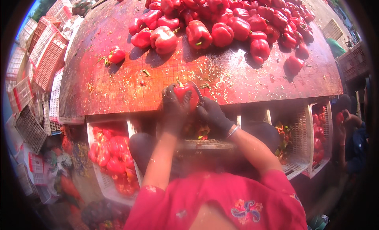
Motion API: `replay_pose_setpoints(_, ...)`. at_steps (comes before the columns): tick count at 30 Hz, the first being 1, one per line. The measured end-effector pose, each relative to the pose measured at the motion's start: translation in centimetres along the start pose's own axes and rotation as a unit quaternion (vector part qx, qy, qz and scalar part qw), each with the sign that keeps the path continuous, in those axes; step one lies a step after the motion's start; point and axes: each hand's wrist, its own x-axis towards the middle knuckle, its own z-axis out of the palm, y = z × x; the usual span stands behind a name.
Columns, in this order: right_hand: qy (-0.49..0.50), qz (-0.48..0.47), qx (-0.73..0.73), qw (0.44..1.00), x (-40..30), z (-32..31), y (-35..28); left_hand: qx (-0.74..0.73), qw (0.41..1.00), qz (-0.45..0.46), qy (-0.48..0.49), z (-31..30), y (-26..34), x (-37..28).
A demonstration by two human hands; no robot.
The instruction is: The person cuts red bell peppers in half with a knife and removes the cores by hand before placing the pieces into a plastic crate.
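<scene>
My left hand (175,107), in a dark glove, grips a red bell pepper (188,95) just over the near edge of the table. The pepper's green stem points up and away from me. In my gloved right hand (211,111) is a knife with a curved blade (196,90), which lies against the pepper's right side. How deep the blade sits cannot be told. Below my hands, between my knees, a crate (207,144) holds green and red pepper scraps, partly hidden by my forearms.
A large pile of red bell peppers (222,34) covers the far side of the seed-strewn wooden table (142,90). One pepper (116,55) lies apart at left. A white crate (134,170) holds peppers. Scraps fill another crate (299,138). A co-worker's hand (349,119) holds a pepper at right. Stacked crates (49,61) stand left.
</scene>
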Motion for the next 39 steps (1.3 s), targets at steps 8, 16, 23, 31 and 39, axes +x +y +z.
replay_pose_setpoints(8,-0.155,-0.001,-0.142,0.978,-6.6,-1.9,-0.7,-0.018,0.994,0.026,0.102,-0.5,-4.9,0.8)
replay_pose_setpoints(16,0.036,-0.069,0.183,0.980,1.7,-2.7,-4.3,-0.407,0.886,-0.174,-0.137,-4.4,4.7,0.9)
replay_pose_setpoints(23,0.020,-0.013,0.165,0.986,1.6,-3.1,-3.6,-0.504,0.807,-0.256,-0.172,-3.5,4.0,0.6)
replay_pose_setpoints(31,0.110,0.021,0.209,0.972,2.3,-4.9,-4.3,-0.459,0.854,-0.166,-0.179,-2.0,1.3,0.7)
replay_pose_setpoints(39,0.269,-0.016,-0.330,0.905,3.7,-7.4,-4.4,-0.152,0.973,0.038,-0.170,-1.9,-0.5,0.8)
